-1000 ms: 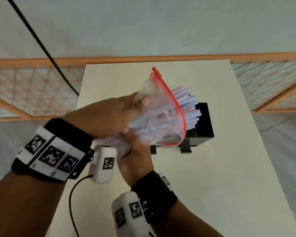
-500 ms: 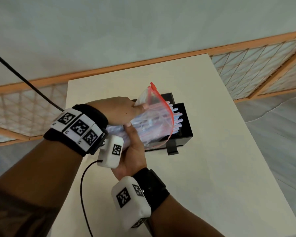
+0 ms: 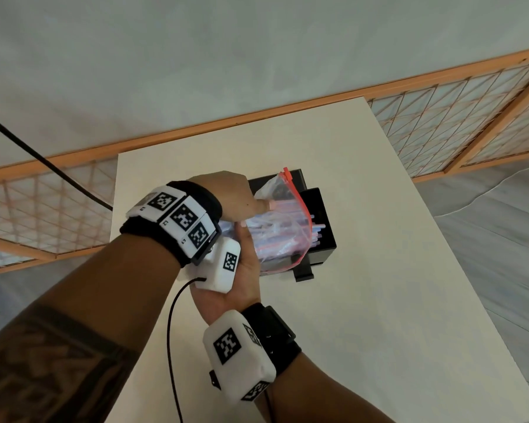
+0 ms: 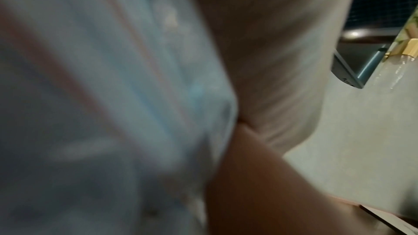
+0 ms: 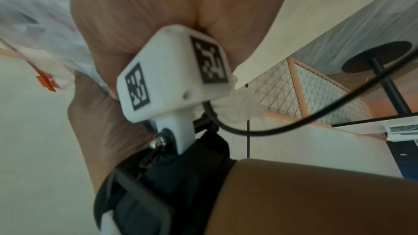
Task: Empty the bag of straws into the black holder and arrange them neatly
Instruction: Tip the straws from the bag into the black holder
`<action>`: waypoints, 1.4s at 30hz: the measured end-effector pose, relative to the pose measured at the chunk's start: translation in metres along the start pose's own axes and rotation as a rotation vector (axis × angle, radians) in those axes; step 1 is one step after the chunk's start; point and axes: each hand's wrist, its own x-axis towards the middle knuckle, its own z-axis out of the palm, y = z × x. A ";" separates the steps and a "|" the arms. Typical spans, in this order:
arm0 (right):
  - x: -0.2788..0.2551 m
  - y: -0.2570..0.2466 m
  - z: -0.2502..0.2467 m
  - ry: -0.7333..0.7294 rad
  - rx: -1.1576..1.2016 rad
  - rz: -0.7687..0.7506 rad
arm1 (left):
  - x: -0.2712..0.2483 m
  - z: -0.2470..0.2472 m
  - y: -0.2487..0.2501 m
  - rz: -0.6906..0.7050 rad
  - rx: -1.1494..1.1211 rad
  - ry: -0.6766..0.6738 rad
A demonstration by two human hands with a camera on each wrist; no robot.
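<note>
White matte bench (image 3: 364, 300) fills frame centre; on it the boxy black holder (image 3: 321, 227), centre-right, with the clear crinkly zip bag (image 3: 283, 230), red-edged mouth tipped into it. Pour looks partway: thin blue-and-pink straws (image 3: 316, 228) poke past the mouth, most remain bagged, arranging not started. Left hand (image 3: 226, 196) grips the bag from above, right hand (image 3: 246, 264) clasps its underside.

left hand (image 3: 229, 196): gripping, thumb extended | right hand (image 3: 245, 270): palm-up, fingers curled, gripping
</note>
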 end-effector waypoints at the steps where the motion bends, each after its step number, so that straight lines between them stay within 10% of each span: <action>1: 0.001 0.000 0.000 0.005 0.019 -0.012 | 0.001 -0.001 0.002 -0.003 0.019 0.007; 42: -0.021 0.025 0.005 -0.091 -0.104 -0.098 | -0.067 -0.037 0.001 -0.091 0.150 0.048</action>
